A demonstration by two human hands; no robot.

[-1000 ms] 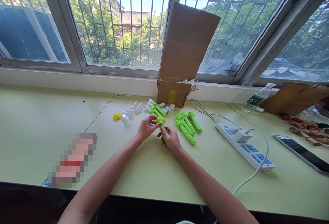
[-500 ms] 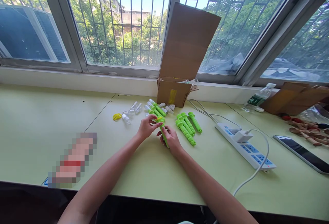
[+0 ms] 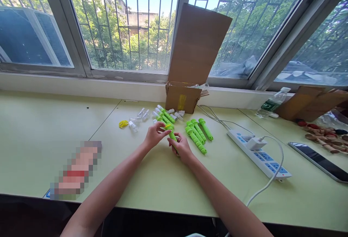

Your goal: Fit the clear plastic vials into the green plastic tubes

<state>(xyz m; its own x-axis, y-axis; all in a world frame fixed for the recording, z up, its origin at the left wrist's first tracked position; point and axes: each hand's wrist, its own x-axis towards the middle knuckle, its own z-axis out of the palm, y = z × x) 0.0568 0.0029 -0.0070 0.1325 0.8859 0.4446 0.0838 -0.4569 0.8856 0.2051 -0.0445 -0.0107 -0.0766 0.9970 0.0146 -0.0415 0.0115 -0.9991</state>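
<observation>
Above the table I hold one green plastic handle (image 3: 172, 134) tilted between my two hands. My right hand (image 3: 181, 147) is closed around its lower part. The fingers of my left hand (image 3: 156, 134) pinch its wide top end, where a thin yellow ring (image 3: 168, 125) shows. Just beyond my left hand lie several green handles with clear tubes (image 3: 160, 107) on their ends. To the right of my hands several more ribbed green handles (image 3: 196, 140) lie side by side. Loose clear tubes (image 3: 133, 126) and a small bundle of yellow rings (image 3: 123, 124) lie on the left.
A cardboard box (image 3: 181, 97) with its flap raised stands by the window. White caps (image 3: 179, 114) lie before it. On the right are a power strip (image 3: 261, 155) with cables, a phone (image 3: 318, 161), a water bottle (image 3: 273, 103) and wooden pieces (image 3: 323, 139).
My right hand has shifted its grip slightly lower on the green handle, showing more of its shaft. My left hand stays at the top end.
</observation>
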